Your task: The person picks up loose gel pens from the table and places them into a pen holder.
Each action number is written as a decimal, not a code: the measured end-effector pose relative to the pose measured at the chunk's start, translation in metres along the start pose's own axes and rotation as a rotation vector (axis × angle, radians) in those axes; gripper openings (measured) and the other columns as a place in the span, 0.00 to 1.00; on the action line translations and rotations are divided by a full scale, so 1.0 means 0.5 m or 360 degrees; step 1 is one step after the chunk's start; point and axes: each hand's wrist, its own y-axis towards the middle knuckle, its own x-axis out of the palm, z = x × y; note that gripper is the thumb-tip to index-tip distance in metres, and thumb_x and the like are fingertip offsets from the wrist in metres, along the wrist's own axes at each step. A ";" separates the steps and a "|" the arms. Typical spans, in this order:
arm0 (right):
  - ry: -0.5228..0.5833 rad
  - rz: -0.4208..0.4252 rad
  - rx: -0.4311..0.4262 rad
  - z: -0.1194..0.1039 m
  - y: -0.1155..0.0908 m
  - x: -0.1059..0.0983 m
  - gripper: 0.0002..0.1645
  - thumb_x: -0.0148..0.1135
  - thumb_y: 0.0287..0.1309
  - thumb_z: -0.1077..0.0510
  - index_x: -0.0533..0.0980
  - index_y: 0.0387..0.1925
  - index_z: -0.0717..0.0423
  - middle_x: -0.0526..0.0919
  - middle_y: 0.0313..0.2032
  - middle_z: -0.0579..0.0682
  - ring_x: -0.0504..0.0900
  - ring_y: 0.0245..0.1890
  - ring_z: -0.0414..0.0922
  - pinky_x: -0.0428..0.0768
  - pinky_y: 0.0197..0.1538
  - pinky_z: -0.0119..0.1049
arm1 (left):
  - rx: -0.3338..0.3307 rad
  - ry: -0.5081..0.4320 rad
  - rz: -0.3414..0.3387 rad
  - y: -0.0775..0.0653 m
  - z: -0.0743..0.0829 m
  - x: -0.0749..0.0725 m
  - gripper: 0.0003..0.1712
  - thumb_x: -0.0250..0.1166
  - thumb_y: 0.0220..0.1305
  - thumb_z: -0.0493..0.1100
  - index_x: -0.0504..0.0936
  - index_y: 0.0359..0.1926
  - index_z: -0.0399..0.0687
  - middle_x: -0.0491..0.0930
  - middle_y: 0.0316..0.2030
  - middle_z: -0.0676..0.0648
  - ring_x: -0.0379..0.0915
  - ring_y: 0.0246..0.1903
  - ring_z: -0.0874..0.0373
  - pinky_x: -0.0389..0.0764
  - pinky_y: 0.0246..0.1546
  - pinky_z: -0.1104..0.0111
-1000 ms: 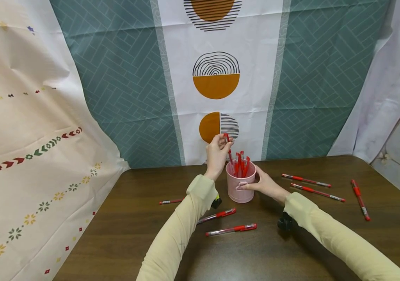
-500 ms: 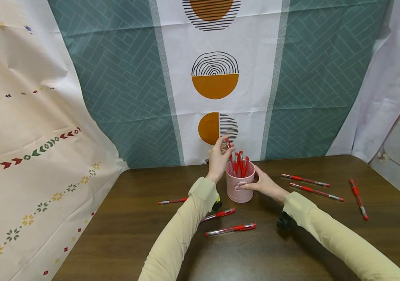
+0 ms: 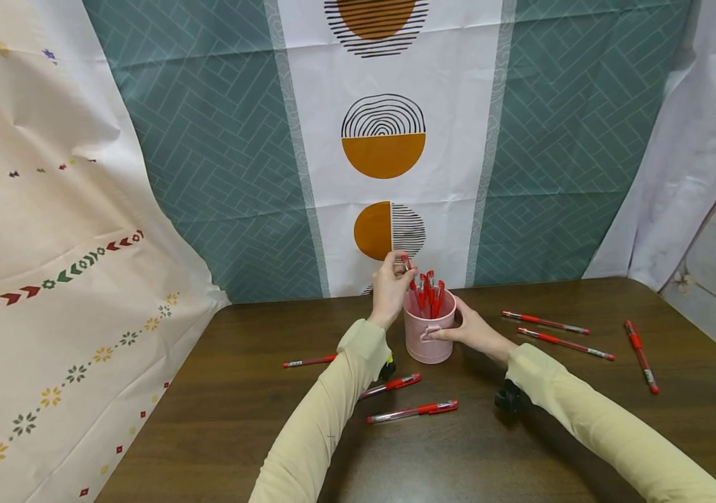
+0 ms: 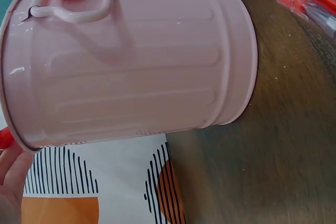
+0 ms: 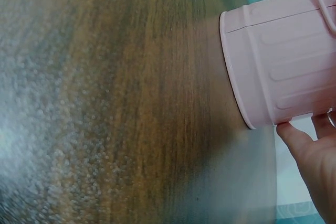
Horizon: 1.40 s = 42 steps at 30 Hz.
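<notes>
Gripping a ribbed, cylindrical pail (image 3: pixel 429 347)

Indoor, cloth-screened corner; whether it belongs to a home, an office or a studio cannot be told. A dark brown, wood-grained tabletop (image 3: pixel 496 440) with a rounded far corner is backed by a hanging teal herringbone-patterned cloth (image 3: pixel 207 140), its white central band (image 3: pixel 313 91) printed with ochre-and-black circles (image 3: pixel 383 157). A cream cloth (image 3: pixel 49 244) bearing rows of small floral and arrow motifs drapes the left side; a plain whitish cloth (image 3: pixel 678 175) hangs at right. Desk stationery: slender red pens (image 3: pixel 413 411), some lying loose, others standing in a glossy pink bucket-shaped container (image 3: pixel 428 346).
</notes>
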 end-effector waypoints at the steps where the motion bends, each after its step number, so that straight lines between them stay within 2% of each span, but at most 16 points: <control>1: 0.0000 -0.0002 0.0002 0.000 0.000 0.000 0.54 0.70 0.43 0.47 0.49 0.67 0.50 0.62 0.60 0.54 0.59 0.58 0.53 0.61 0.55 0.54 | -0.0001 0.0015 -0.0002 0.000 -0.002 0.001 0.15 0.63 0.56 0.30 0.73 0.45 0.38 0.81 0.32 0.41 0.79 0.31 0.53 0.76 0.35 0.70; 20: -0.0027 0.0028 -0.0007 0.008 0.004 0.000 0.55 0.70 0.44 0.48 0.48 0.67 0.52 0.61 0.60 0.56 0.58 0.59 0.54 0.58 0.56 0.56 | -0.0026 0.0364 -0.0144 -0.005 -0.022 0.001 0.16 0.64 0.56 0.34 0.74 0.47 0.41 0.82 0.31 0.44 0.77 0.28 0.57 0.76 0.32 0.71; 27: -0.0022 0.0025 0.0007 0.007 0.003 0.000 0.54 0.70 0.42 0.48 0.49 0.67 0.50 0.62 0.60 0.54 0.59 0.58 0.53 0.61 0.55 0.55 | -0.0044 0.0400 -0.0209 -0.005 -0.028 0.001 0.17 0.65 0.55 0.33 0.75 0.47 0.42 0.81 0.34 0.44 0.78 0.32 0.56 0.76 0.35 0.71; 31: -0.0022 0.0020 -0.0003 0.006 0.004 0.001 0.55 0.70 0.43 0.49 0.48 0.67 0.52 0.61 0.60 0.56 0.59 0.59 0.54 0.59 0.56 0.55 | -0.0048 0.0416 -0.0263 -0.006 -0.030 -0.001 0.18 0.66 0.54 0.33 0.75 0.47 0.39 0.81 0.36 0.44 0.77 0.34 0.55 0.76 0.35 0.71; 38: 0.0024 -0.0011 0.0000 -0.038 -0.011 0.001 0.55 0.69 0.45 0.55 0.46 0.67 0.59 0.60 0.60 0.62 0.58 0.59 0.58 0.57 0.56 0.56 | 0.0003 0.0456 -0.0297 -0.007 -0.029 -0.004 0.15 0.67 0.52 0.33 0.79 0.43 0.37 0.81 0.36 0.44 0.77 0.35 0.56 0.75 0.36 0.72; 42: -0.0001 -0.0010 0.0015 -0.057 -0.020 0.004 0.54 0.68 0.46 0.56 0.47 0.67 0.59 0.60 0.60 0.62 0.58 0.59 0.57 0.57 0.57 0.55 | 0.0001 0.0483 -0.0300 -0.008 -0.030 -0.004 0.15 0.67 0.53 0.35 0.80 0.43 0.37 0.81 0.35 0.44 0.77 0.35 0.56 0.75 0.36 0.72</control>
